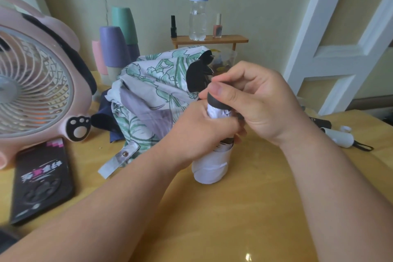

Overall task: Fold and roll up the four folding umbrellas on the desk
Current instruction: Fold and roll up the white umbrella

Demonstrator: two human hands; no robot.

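- Yellow tabletop (244, 208) carries everything.
- Left hand (197, 132): fingers curl round the upright white umbrella (210, 168).
- Right hand (261, 100): fingers pinch its black strap (214, 102) just above.
- Floral umbrella (148, 83) lies beyond the fingers.

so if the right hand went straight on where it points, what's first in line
Probably the leaf-print umbrella, piled beyond the black strap of the white umbrella that the right hand pinches; depth is unclear.

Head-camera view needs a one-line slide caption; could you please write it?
Left hand grips a rolled white umbrella upright on the desk while the right hand pinches its dark strap.
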